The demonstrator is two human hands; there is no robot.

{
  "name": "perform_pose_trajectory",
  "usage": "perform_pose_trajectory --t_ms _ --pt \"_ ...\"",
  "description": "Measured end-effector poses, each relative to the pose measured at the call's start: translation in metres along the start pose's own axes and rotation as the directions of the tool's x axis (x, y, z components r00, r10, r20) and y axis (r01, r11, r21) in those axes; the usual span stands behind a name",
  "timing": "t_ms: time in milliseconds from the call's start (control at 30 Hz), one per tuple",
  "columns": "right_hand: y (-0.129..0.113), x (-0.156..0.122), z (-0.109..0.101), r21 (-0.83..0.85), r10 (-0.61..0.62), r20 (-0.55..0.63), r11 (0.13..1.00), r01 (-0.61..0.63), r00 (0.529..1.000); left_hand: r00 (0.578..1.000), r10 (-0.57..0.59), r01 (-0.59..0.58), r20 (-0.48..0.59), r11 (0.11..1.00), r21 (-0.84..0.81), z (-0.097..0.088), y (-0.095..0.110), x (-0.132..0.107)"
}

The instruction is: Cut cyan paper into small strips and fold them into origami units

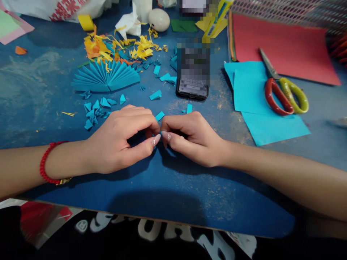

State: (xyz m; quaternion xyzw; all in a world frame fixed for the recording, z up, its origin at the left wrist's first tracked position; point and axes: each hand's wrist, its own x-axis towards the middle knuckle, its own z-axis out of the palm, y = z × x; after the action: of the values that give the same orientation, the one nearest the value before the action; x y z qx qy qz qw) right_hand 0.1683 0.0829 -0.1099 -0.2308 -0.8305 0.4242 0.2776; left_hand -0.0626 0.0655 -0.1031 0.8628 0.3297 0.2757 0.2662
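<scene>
My left hand [121, 139] and my right hand [189, 139] meet at the middle of the blue table [162, 191], fingers curled and thumbs tip to tip. Both pinch something small and blue between them; a sliver of blue paper [170, 151] shows under my right fingers, the rest is hidden. A red bead bracelet [45, 164] sits on my left wrist. Several small folded blue paper pieces [94, 110] lie just beyond my left hand. A pleated blue paper fan [105, 77] lies farther back.
A phone [192, 86] lies behind my hands. Blue paper sheets [260, 104] and scissors [284, 92] with red and green handles lie at right, a red sheet [284, 54] behind them. Yellow and orange paper scraps [114, 47] and a pale egg-shaped object [159, 18] sit at the back.
</scene>
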Motion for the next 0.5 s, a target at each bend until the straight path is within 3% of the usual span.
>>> perform_pose_trajectory --t_ms 500 --pt "-0.0005 0.0004 0.0 -0.015 -0.002 0.008 1.0 0.002 1.0 0.999 0.052 -0.052 0.0 0.999 0.003 0.0007 -0.0015 0.0003"
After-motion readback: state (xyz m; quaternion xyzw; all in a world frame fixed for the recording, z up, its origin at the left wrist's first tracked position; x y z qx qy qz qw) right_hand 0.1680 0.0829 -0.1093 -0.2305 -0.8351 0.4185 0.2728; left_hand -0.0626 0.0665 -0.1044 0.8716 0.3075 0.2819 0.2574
